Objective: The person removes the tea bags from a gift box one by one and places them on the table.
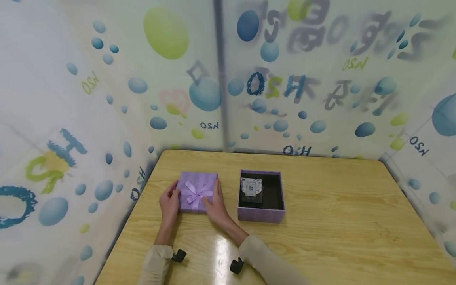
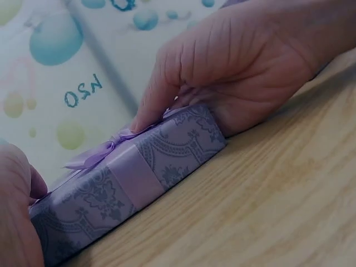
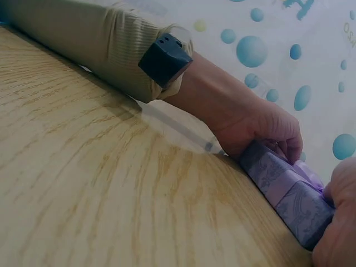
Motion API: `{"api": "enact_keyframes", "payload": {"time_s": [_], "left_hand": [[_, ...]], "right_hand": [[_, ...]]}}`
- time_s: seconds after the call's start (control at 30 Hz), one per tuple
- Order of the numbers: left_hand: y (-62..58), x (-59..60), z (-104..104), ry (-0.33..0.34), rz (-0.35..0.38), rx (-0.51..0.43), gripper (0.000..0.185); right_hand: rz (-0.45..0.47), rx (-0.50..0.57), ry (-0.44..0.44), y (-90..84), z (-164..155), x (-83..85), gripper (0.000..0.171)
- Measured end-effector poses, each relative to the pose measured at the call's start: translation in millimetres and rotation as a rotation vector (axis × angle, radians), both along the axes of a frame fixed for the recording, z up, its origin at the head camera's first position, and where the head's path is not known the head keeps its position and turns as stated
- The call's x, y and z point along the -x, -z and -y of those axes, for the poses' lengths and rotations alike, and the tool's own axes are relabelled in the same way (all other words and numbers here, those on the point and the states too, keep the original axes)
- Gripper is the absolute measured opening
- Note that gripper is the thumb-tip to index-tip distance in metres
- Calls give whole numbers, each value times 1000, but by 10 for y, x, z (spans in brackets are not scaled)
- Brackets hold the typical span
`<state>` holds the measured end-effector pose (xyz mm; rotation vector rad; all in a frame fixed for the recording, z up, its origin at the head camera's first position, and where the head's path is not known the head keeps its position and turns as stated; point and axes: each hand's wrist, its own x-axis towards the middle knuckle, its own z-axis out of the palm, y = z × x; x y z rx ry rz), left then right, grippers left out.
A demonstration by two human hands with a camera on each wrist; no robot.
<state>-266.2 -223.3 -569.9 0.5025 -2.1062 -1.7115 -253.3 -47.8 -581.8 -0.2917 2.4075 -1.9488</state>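
Note:
A purple patterned gift box lid (image 1: pixel 187 201), tied with a lilac ribbon bow (image 1: pixel 197 194), lies on the left part of the table. My left hand (image 1: pixel 169 202) holds its left side, thumb at the top edge. On the opposite side my right hand (image 1: pixel 216 204) grips the lid, its thumb pressing the top beside the bow. Seen from the left wrist, the lid's patterned side wall (image 2: pixel 94 208) sits low against the wood between both hands. To the right stands the purple box base (image 1: pixel 261 215), with its dark inside facing up.
Inside the base, on its left, is a white and grey printed card (image 1: pixel 251 187) over a dark piece. The wooden table (image 1: pixel 338 213) meets walls printed with blue and green bubbles at the back and sides. Black wrist cameras (image 1: pixel 179 255) sit at both sleeves.

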Motion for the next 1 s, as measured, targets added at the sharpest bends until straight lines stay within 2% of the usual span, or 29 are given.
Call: {"api": "enact_keyframes", "payload": {"time_s": [0.1,0.2,0.33,0.37,0.57,0.6,0.67,0.8,0.9,1.0], "left_hand": [[4,-6,18,15,5,-5,41],[23,-18,52,31,-1,28,41],[63,-27,101,47,-41,74,41],[13,-57,93,54,-46,77,40],[-1,-48,135,65,-57,54,39],[53,-20,162,62,-65,50,39],[50,-20,168,63,-72,44,38],[51,-38,174,65,-76,49,36],[60,-40,168,61,-78,62,35],[80,-37,145,52,-93,40,37]], "right_hand": [[7,1,-18,11,-22,13,89],[4,15,-26,26,-34,30,90],[-2,30,-37,48,-38,44,90],[-4,32,-37,55,-36,43,90],[-5,20,-14,33,-12,29,86],[-4,21,-12,17,-9,24,85],[-6,16,-12,-10,-7,18,83],[-28,-63,-53,-145,-53,7,78],[-104,-110,-117,-351,-130,-11,74],[-172,-105,-208,-604,-230,-67,70]]}}
